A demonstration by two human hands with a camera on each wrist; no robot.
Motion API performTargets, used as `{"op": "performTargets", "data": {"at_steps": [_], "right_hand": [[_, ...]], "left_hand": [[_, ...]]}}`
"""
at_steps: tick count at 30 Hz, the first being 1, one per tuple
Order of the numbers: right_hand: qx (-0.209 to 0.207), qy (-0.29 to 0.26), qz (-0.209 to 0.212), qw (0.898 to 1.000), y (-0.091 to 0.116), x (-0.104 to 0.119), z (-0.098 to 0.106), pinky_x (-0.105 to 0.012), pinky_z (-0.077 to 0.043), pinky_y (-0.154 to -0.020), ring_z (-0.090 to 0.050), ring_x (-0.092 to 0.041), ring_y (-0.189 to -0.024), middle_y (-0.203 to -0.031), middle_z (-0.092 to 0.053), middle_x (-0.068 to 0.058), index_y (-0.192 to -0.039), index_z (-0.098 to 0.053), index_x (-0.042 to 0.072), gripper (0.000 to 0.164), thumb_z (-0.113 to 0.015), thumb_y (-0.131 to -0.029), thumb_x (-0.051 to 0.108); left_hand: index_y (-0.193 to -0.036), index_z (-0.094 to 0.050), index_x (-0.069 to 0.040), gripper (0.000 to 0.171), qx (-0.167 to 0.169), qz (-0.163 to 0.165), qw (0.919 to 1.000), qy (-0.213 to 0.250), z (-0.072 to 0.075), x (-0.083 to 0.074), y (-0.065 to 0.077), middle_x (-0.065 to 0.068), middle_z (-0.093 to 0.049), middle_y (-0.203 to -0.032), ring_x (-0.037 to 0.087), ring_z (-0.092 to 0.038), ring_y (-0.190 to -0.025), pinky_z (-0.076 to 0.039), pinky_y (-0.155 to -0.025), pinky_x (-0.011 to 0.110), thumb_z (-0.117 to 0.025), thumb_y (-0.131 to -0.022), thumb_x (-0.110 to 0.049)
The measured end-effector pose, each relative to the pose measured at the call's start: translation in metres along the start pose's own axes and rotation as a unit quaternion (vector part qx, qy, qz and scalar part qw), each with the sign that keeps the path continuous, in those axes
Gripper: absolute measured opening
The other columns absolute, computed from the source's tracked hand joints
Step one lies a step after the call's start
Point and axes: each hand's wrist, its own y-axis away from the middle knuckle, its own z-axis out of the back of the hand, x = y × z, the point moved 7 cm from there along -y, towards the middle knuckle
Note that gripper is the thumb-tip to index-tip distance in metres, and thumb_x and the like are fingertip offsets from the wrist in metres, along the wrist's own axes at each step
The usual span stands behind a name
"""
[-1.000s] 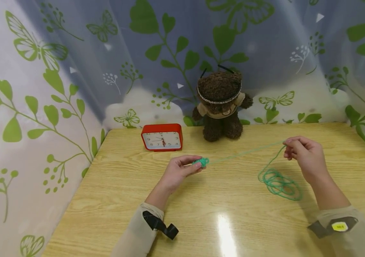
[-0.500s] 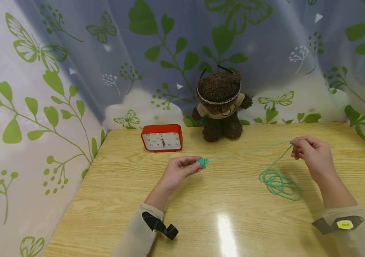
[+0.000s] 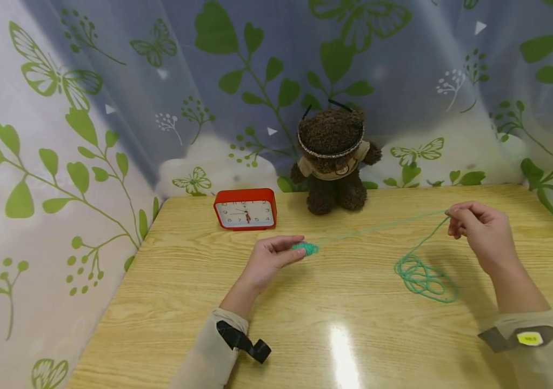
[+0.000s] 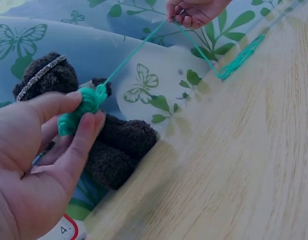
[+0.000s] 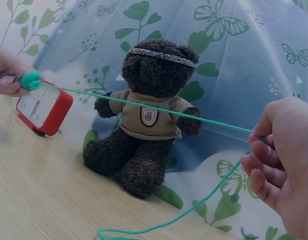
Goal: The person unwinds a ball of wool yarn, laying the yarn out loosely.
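My left hand (image 3: pixel 268 259) pinches a small wound bundle of green yarn (image 4: pixel 85 111) between thumb and fingers, above the table. From the bundle a single strand (image 5: pixel 143 106) runs straight across to my right hand (image 3: pixel 482 232), which pinches it between thumb and forefinger, higher and to the right. Below the right hand the strand drops to a loose heap of looped green yarn (image 3: pixel 422 278) lying on the wooden table (image 3: pixel 198 281). In the right wrist view the strand crosses in front of the teddy bear.
A red alarm clock (image 3: pixel 245 209) stands at the back left of the table. Beside it, against the leaf-patterned curtain (image 3: pixel 276 81), is a brown teddy bear (image 5: pixel 154 115) with a headband and beige shirt. The curtain also hangs along the left side.
My right hand has moved to the right with the strand, lengthening the stretch between the hands. The bundle has turned slightly in my left hand, which otherwise stays in place.
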Motion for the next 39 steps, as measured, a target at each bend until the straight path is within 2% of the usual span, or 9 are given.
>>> {"op": "performTargets", "data": {"at_steps": [3, 9, 18, 25, 29, 32, 34, 36, 39], "right_hand": [[-0.003, -0.003, 0.003, 1.000, 0.000, 0.000, 0.002, -0.019, -0.050, -0.053, -0.059, -0.009, -0.061, -0.069, -0.066, 0.002, -0.085, -0.073, 0.008, 0.021, -0.058, -0.100, 0.009], [-0.017, -0.072, 0.032, 0.997, 0.001, 0.007, 0.003, -0.019, -0.050, -0.052, -0.059, -0.011, -0.058, -0.070, -0.065, 0.000, -0.085, -0.072, 0.003, 0.022, -0.056, -0.100, 0.005], [-0.016, -0.172, 0.077, 0.982, 0.002, 0.022, -0.002, -0.021, -0.050, -0.051, -0.058, -0.015, -0.054, -0.071, -0.066, -0.006, -0.084, -0.069, -0.006, 0.023, -0.051, -0.099, -0.006], [-0.007, -0.182, 0.072, 0.981, 0.001, 0.022, -0.002, -0.023, -0.049, -0.050, -0.057, -0.015, -0.054, -0.073, -0.067, -0.006, -0.083, -0.069, -0.006, 0.023, -0.051, -0.099, -0.006], [0.003, -0.118, 0.039, 0.992, -0.002, 0.014, 0.005, -0.022, -0.049, -0.050, -0.058, -0.014, -0.055, -0.071, -0.067, -0.004, -0.084, -0.071, -0.003, 0.023, -0.054, -0.099, -0.002], [0.020, 0.027, -0.004, 0.999, -0.003, 0.005, 0.013, -0.020, -0.050, -0.052, -0.059, -0.011, -0.059, -0.071, -0.065, 0.002, -0.086, -0.074, 0.006, 0.024, -0.055, -0.101, 0.007], [0.041, 0.131, -0.029, 0.990, -0.003, 0.000, 0.019, -0.020, -0.051, -0.054, -0.060, -0.009, -0.062, -0.073, -0.064, 0.006, -0.089, -0.074, 0.011, 0.024, -0.054, -0.103, 0.013], [0.066, 0.223, -0.044, 0.972, -0.002, -0.004, 0.023, -0.020, -0.053, -0.056, -0.061, -0.008, -0.065, -0.073, -0.062, 0.009, -0.093, -0.072, 0.015, 0.022, -0.053, -0.104, 0.019], [0.099, 0.275, -0.067, 0.954, -0.002, -0.010, 0.027, -0.023, -0.054, -0.058, -0.061, -0.010, -0.068, -0.075, -0.062, 0.011, -0.099, -0.070, 0.009, 0.023, -0.052, -0.104, 0.023]], "left_hand": [[-0.131, -0.062, 0.003, 0.041, 0.033, 0.005, 0.9989, -0.031, -0.005, 0.000, 0.001, 0.011, -0.070, -0.117, 0.008, -0.068, -0.091, -0.059, -0.096, 0.039, -0.071, -0.092, -0.007], [-0.132, -0.060, 0.007, 0.041, 0.088, 0.016, 0.9944, -0.056, -0.014, 0.002, 0.002, 0.024, -0.061, -0.134, 0.005, -0.068, -0.093, -0.058, -0.098, 0.037, -0.069, -0.094, -0.008], [-0.132, -0.061, 0.006, 0.037, 0.096, 0.034, 0.9934, -0.052, -0.015, 0.003, 0.005, 0.024, -0.057, -0.139, 0.009, -0.069, -0.096, -0.055, -0.103, 0.045, -0.065, -0.097, -0.007], [-0.131, -0.061, 0.005, 0.034, 0.084, 0.029, 0.9960, -0.012, -0.014, 0.002, 0.005, 0.023, -0.063, -0.128, 0.015, -0.070, -0.106, -0.050, -0.107, 0.048, -0.061, -0.099, -0.006], [-0.130, -0.064, 0.001, 0.034, 0.048, 0.013, 0.9987, -0.006, -0.007, 0.002, 0.003, 0.019, -0.065, -0.127, 0.017, -0.070, -0.109, -0.051, -0.105, 0.046, -0.063, -0.098, -0.011], [-0.131, -0.064, 0.000, 0.034, 0.015, 0.007, 0.9999, 0.002, -0.001, 0.001, 0.000, 0.019, -0.064, -0.129, 0.016, -0.070, -0.108, -0.052, -0.105, 0.043, -0.063, -0.098, -0.010], [-0.131, -0.063, 0.000, 0.034, -0.003, 0.011, 0.9999, 0.011, 0.002, 0.002, -0.001, 0.019, -0.063, -0.130, 0.014, -0.070, -0.106, -0.053, -0.105, 0.042, -0.063, -0.098, -0.009], [-0.131, -0.064, 0.000, 0.033, -0.015, 0.014, 0.9997, 0.016, 0.004, 0.002, -0.001, 0.019, -0.062, -0.130, 0.012, -0.070, -0.105, -0.053, -0.104, 0.039, -0.062, -0.099, -0.008], [-0.131, -0.063, 0.000, 0.033, -0.023, 0.011, 0.9995, 0.021, 0.006, 0.002, -0.002, 0.018, -0.062, -0.130, 0.012, -0.070, -0.104, -0.054, -0.103, 0.037, -0.061, -0.099, -0.007]]}}
